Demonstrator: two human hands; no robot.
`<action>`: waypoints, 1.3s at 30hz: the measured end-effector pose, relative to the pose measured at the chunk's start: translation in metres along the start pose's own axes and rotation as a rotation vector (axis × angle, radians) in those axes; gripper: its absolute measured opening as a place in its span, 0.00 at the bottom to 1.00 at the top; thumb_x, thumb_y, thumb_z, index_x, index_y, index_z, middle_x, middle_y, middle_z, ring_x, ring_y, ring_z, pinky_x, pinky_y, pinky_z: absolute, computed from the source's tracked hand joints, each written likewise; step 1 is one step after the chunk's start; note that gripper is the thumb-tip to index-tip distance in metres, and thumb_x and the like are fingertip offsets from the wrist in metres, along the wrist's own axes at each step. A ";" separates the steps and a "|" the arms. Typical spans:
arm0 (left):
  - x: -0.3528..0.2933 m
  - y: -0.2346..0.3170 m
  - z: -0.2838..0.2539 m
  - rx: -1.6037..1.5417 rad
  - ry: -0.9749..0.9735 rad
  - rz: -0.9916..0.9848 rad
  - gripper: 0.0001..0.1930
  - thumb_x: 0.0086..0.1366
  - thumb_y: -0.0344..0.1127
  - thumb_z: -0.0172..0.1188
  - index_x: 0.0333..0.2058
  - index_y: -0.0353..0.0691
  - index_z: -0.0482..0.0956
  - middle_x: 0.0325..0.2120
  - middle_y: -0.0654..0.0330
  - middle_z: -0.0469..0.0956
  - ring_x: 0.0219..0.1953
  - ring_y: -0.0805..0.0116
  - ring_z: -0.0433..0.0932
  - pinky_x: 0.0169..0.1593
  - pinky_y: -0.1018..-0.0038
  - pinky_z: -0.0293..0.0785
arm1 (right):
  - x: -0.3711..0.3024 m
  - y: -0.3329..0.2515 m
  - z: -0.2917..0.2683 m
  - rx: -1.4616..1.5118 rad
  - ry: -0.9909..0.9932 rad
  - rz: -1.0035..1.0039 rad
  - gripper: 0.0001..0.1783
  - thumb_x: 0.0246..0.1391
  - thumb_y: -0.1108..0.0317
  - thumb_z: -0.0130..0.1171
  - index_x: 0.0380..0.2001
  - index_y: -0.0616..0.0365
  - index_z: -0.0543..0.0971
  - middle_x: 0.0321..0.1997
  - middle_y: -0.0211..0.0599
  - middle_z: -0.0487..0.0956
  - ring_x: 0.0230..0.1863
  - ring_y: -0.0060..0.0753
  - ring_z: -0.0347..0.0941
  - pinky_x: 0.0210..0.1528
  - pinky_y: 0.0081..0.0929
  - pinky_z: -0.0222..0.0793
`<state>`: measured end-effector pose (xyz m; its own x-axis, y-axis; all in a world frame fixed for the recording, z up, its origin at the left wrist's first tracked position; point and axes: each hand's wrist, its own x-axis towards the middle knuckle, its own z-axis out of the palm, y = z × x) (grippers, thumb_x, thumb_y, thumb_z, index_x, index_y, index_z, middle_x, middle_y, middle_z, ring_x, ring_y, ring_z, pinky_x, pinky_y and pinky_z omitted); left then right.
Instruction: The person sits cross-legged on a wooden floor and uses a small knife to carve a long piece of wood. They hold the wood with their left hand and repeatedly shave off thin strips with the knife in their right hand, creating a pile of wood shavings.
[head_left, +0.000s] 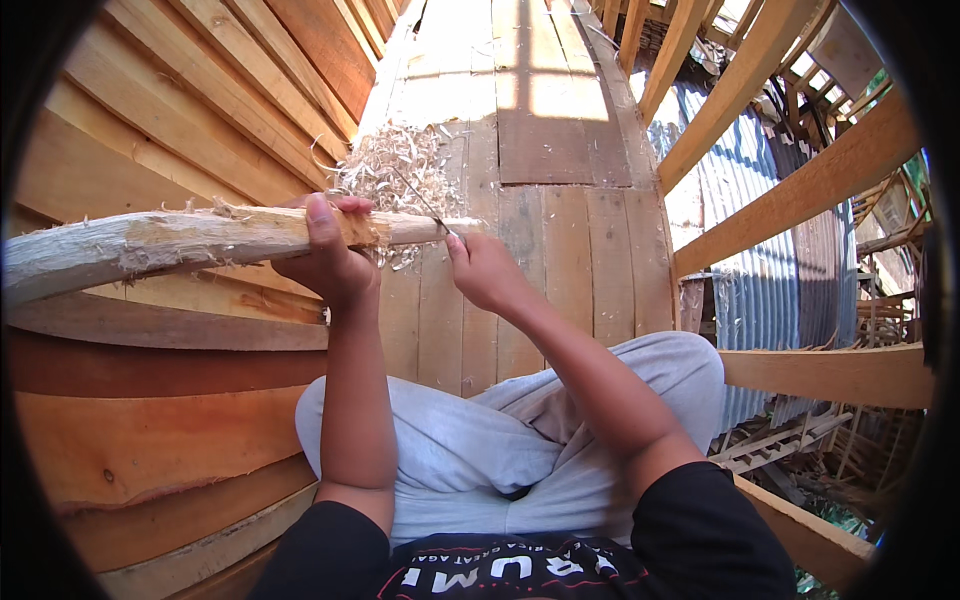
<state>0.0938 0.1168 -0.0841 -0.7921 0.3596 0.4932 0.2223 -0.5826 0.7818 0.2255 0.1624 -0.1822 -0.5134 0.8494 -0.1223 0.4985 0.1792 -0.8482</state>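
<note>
A long, rough wooden pole (180,240) runs in from the left edge, pale and partly stripped, with frayed fibres along it. My left hand (335,255) is wrapped round it from below, thumb lying over the top. Near the pole's right, thinner end, my right hand (487,268) is closed round the handle of a knife (418,198). The slim, dark blade points up and to the left and crosses the pole's tip. Most of the handle is hidden in my fist. Beyond the pole, a heap of curled wood shavings (400,165) lies on the floor.
I sit cross-legged on a plank floor (560,240). Stacked boards form a wall (150,430) close on the left. To the right, a railing of wooden beams (800,190) borders the floor, with corrugated metal sheets (750,270) beyond and below. Sunlight falls across the far planks.
</note>
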 end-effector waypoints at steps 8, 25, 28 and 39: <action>0.008 -0.005 -0.013 -0.057 0.044 -0.038 0.14 0.60 0.40 0.57 0.28 0.34 0.66 0.17 0.55 0.72 0.20 0.65 0.75 0.31 0.70 0.75 | -0.019 -0.049 -0.001 0.009 -0.026 -0.138 0.25 0.65 0.55 0.40 0.28 0.69 0.74 0.28 0.63 0.76 0.35 0.66 0.73 0.40 0.52 0.66; 0.014 -0.002 -0.008 -0.055 0.033 -0.106 0.14 0.60 0.41 0.56 0.30 0.35 0.66 0.19 0.56 0.70 0.23 0.64 0.74 0.32 0.68 0.75 | 0.023 0.058 0.016 -0.036 -0.082 0.175 0.28 0.65 0.54 0.40 0.31 0.72 0.77 0.33 0.65 0.77 0.39 0.65 0.74 0.45 0.50 0.68; 0.011 0.002 -0.007 -0.003 -0.024 -0.073 0.13 0.60 0.41 0.54 0.31 0.37 0.65 0.20 0.57 0.68 0.24 0.65 0.73 0.34 0.68 0.75 | 0.015 0.018 0.012 -0.023 -0.046 0.094 0.28 0.66 0.54 0.40 0.27 0.71 0.75 0.27 0.62 0.76 0.33 0.62 0.74 0.39 0.48 0.66; 0.020 -0.015 -0.026 -0.303 -0.398 -0.048 0.16 0.60 0.43 0.59 0.33 0.42 0.62 0.20 0.58 0.69 0.22 0.69 0.72 0.30 0.73 0.75 | 0.014 0.010 0.003 -0.061 -0.092 0.056 0.28 0.65 0.54 0.41 0.26 0.71 0.75 0.26 0.61 0.76 0.30 0.58 0.74 0.37 0.48 0.66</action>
<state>0.0603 0.1135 -0.0959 -0.5061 0.6070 0.6127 -0.0314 -0.7229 0.6903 0.2207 0.1746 -0.1940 -0.5440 0.8104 -0.2177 0.5685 0.1651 -0.8060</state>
